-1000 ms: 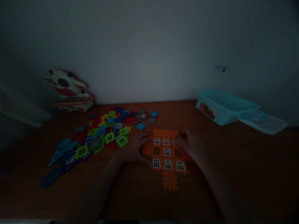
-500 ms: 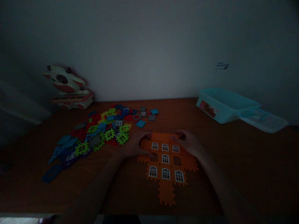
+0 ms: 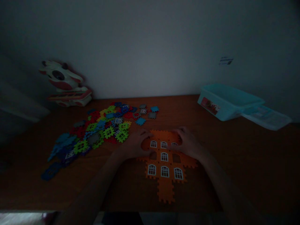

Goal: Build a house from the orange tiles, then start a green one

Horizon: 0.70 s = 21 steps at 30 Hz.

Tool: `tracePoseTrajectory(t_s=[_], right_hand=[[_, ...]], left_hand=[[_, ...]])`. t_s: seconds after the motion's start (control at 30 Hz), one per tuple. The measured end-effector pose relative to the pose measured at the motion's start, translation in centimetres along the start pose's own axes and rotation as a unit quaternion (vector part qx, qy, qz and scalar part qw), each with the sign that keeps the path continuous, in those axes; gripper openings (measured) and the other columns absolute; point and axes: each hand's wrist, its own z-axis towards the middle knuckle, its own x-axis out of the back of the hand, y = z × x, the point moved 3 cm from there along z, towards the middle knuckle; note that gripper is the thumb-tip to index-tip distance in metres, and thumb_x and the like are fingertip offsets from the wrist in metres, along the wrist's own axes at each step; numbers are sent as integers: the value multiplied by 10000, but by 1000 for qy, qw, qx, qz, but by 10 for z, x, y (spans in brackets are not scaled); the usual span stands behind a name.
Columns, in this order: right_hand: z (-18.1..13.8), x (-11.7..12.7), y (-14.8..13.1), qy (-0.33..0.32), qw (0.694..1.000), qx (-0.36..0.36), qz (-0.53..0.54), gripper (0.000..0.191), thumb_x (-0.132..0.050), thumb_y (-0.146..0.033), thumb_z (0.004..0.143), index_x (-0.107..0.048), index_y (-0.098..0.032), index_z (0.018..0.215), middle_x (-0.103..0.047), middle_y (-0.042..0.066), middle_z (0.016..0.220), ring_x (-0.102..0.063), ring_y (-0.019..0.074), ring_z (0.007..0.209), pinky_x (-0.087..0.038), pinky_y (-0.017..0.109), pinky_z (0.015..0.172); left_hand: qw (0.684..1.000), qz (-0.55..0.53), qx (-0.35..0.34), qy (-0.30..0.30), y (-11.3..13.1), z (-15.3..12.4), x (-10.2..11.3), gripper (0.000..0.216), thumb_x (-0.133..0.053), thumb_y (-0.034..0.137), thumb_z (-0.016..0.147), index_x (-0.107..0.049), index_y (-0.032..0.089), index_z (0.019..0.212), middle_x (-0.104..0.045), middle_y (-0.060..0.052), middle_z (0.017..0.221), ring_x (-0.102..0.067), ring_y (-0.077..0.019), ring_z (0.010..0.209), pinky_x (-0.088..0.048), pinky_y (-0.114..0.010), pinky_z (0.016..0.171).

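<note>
A flat panel of interlocked orange building tiles (image 3: 164, 164) lies on the table in front of me. Several tiles carry white arched window frames, and two show window openings without frames. My left hand (image 3: 137, 144) curls around the panel's upper left part, thumb on the tiles and fingers at the far edge. At the upper right, my right hand (image 3: 188, 143) grips the panel, its thumb across the top right window and its fingers bent at the back edge. Part of the panel under each hand is hidden. The light is dim.
Left of the panel spreads a pile of loose coloured tiles (image 3: 93, 137). A cow-shaped toy keyboard (image 3: 67, 86) stands at the back left. A turquoise box (image 3: 229, 101) sits at the back right, with a clear lid (image 3: 267, 117) beside it. The table (image 3: 243, 162) meets a wall.
My right hand has shifted slightly left, and its thumb now covers part of the top right window. My left hand stays at the panel's left side. The view has tilted a little.
</note>
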Motion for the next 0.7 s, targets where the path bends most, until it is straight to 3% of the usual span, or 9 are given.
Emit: tracePoseTrajectory(t_s=[0.1, 0.23, 0.43, 0.7], right_hand=[[-3, 4, -2, -31, 998, 51, 13, 749, -815, -587, 673, -603, -272, 1319, -548, 120, 1362, -537, 331, 1256, -434, 488, 1082], [-7, 10, -1, -60, 996, 48, 35, 807, -833, -522, 671, -548, -293, 1390, -506, 106, 1453, -510, 328, 1304, -425, 490, 1097], [-5, 15, 7, -56, 998, -6, 23, 887, -894, -550, 554, -593, -292, 1347, -577, 114, 1331, -555, 342, 1221, -448, 517, 1052], [-2, 12, 11, -52, 997, -17, 53, 720, -857, -531, 636, -630, -263, 1264, -672, 96, 1162, -631, 295, 1057, -504, 472, 951]], left_hand=[[1000, -10, 10, -2, 1, 0, 2, 609, -763, 512, 764, -590, 258, 1289, -562, -85, 1365, -590, -295, 1209, -477, -444, 1064], [998, -53, 35, 18, -5, 2, 0, 603, -791, 475, 744, -593, 268, 1275, -565, -70, 1308, -601, -273, 1177, -491, -433, 1058], [987, -96, 124, 29, -18, 0, -7, 748, -836, 585, 651, -590, 231, 1262, -603, -93, 1214, -637, -264, 1080, -533, -431, 990], [986, -70, 154, 11, -12, 1, 1, 714, -824, 659, 600, -627, 218, 1125, -672, -87, 1114, -640, -292, 1013, -532, -450, 912]])
